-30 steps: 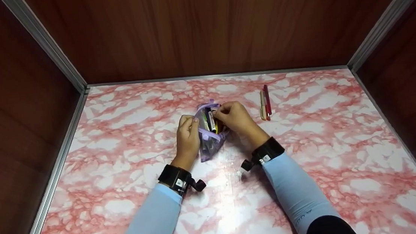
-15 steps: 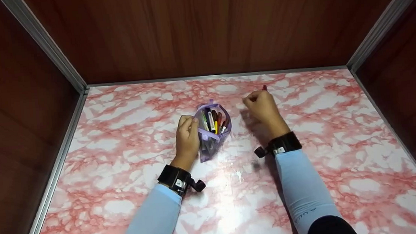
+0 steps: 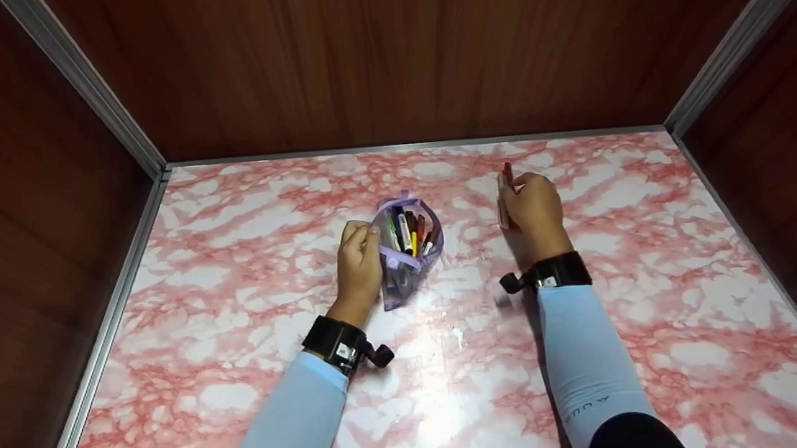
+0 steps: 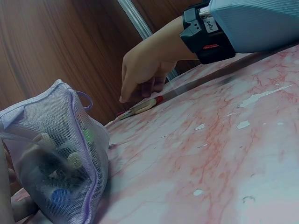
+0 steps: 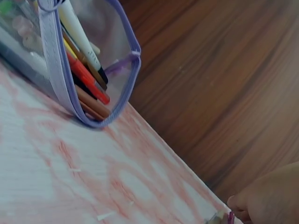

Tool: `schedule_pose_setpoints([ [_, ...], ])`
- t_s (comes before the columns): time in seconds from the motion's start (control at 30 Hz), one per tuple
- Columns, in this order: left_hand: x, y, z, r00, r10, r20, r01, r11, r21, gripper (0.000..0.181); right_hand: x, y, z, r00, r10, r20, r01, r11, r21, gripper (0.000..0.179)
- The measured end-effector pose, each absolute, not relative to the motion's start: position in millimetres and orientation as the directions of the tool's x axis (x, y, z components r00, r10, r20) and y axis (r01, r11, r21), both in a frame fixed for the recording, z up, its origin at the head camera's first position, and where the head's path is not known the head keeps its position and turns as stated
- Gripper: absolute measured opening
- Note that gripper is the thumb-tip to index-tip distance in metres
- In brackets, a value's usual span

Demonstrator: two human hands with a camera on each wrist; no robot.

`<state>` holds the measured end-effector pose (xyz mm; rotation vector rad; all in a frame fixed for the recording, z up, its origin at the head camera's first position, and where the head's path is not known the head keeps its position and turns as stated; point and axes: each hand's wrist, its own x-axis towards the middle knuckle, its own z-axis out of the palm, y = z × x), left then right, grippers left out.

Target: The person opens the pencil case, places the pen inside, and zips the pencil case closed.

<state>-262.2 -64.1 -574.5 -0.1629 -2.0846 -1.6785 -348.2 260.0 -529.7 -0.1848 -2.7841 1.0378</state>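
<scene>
My left hand point(image 3: 360, 260) grips the left side of a lilac mesh pencil pouch point(image 3: 401, 287), its mouth spread wide. Inside stand several pens and markers, among them a red-orange marker point(image 5: 86, 74) and a white pen point(image 3: 405, 232). To the right, my right hand point(image 3: 540, 204) is at a beige pen point(image 3: 502, 208) and a dark red pen point(image 3: 508, 170) lying side by side on the table. In the left wrist view its fingers hang bent just above the pens, with nothing visible between them. The hand hides part of both pens in the head view.
The table point(image 3: 234, 325) has a red-and-white marbled top. Brown wood-grain panels point(image 3: 383, 52) rise at the back and both sides, with metal strips point(image 3: 90, 85) along their joints. Both wrists wear black camera bands point(image 3: 561, 271).
My right hand has left the pouch's mouth and moved right to the two loose pens, uncovering the pens inside the pouch. The left hand and the pouch stay in place.
</scene>
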Motion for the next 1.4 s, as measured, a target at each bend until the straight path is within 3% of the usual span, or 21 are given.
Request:
schedule_pose_setpoints([
  [0.53, -262, -64, -573, -0.886, -0.186, 0.425, 0.372, 0.263, 0.890, 0.030, -351, 266, -532, -0.985, 0.169, -0.021, 0.145, 0.769, -0.622, 0.042],
  [0.77, -263, -64, -574, -0.892, -0.192, 0.409, 0.358, 0.249, 0.900, 0.030, -350, 270, -528, -0.983, 0.166, -0.083, 0.176, 0.689, -0.703, 0.037],
  [1.0, -263, -64, -574, -0.895, -0.196, 0.400, 0.351, 0.244, 0.904, 0.028, -350, 272, -527, -0.976, 0.209, -0.057, 0.186, 0.675, -0.714, 0.037],
  [1.17, -262, -64, -575, -0.899, -0.195, 0.392, 0.342, 0.247, 0.907, 0.030, -344, 271, -521, -0.972, 0.217, -0.086, 0.192, 0.536, -0.822, 0.039],
  [1.27, -262, -64, -574, -0.902, -0.192, 0.388, 0.338, 0.245, 0.909, 0.030, -342, 267, -512, -0.975, 0.193, -0.110, 0.189, 0.464, -0.865, 0.039],
  [1.4, -262, -64, -573, -0.901, -0.182, 0.393, 0.342, 0.258, 0.904, 0.031, -341, 258, -496, -0.983, 0.077, -0.167, 0.183, 0.468, -0.864, 0.035],
])
